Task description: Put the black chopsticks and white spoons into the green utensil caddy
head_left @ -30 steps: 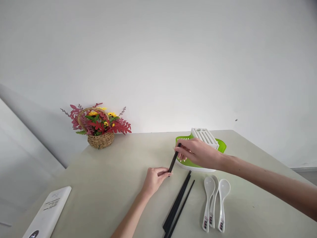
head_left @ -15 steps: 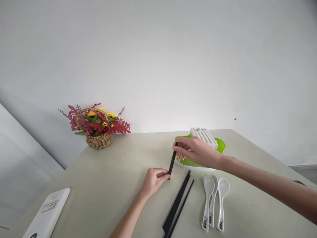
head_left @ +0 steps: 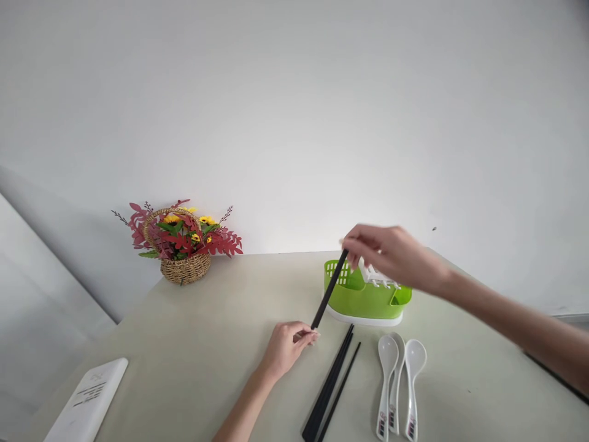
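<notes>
Slim black chopsticks (head_left: 329, 291) held slanted | grip clamped on lower end by left hand (head_left: 285, 348), on upper end by right hand (head_left: 391, 252)

Black chopsticks (head_left: 329, 290), straight, tilted, held between left hand (head_left: 286, 348), higher right hand (head_left: 389, 255)

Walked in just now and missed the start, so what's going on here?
A person is holding one or more black chopsticks at a slant: the left hand pinches the lower end, the right hand the upper end. The right hand partly hides a green caddy. More chopsticks lie on the table in front of it, with three white spoons to their right.
</notes>
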A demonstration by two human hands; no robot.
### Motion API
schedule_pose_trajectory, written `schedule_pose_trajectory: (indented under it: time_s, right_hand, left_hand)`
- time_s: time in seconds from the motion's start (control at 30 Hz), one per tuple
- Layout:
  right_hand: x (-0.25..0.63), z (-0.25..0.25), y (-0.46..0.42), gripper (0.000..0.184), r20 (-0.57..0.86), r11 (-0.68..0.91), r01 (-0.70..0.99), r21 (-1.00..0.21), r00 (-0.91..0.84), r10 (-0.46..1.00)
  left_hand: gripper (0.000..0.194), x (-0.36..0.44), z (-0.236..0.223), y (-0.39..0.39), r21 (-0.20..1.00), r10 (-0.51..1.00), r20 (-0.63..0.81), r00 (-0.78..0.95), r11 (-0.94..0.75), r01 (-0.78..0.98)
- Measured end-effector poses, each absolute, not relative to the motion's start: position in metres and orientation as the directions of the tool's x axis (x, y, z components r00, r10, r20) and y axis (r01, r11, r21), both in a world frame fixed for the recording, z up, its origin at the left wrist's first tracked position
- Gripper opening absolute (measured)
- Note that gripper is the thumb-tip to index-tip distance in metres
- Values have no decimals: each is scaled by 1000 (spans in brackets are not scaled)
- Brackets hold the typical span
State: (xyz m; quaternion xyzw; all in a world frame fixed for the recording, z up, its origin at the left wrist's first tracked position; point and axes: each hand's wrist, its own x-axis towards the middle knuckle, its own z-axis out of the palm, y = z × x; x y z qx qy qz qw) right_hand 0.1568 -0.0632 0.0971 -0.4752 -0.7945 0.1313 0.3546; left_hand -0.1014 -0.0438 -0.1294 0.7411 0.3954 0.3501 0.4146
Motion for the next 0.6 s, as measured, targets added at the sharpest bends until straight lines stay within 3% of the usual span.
schedule_pose_trajectory:
  time_s: [0.23,0.6]
  right_hand:
    - [215,148,-44,40,626,417,752,-511,-7,780]
    - [202,75,28,30,303,303,853,-426,-181,936]
  left_hand:
    - [24,-101,-127,-47,829,861,216,460,-411,381]
    - [28,-100,-128,-47,834,878,182,443,-376,404]
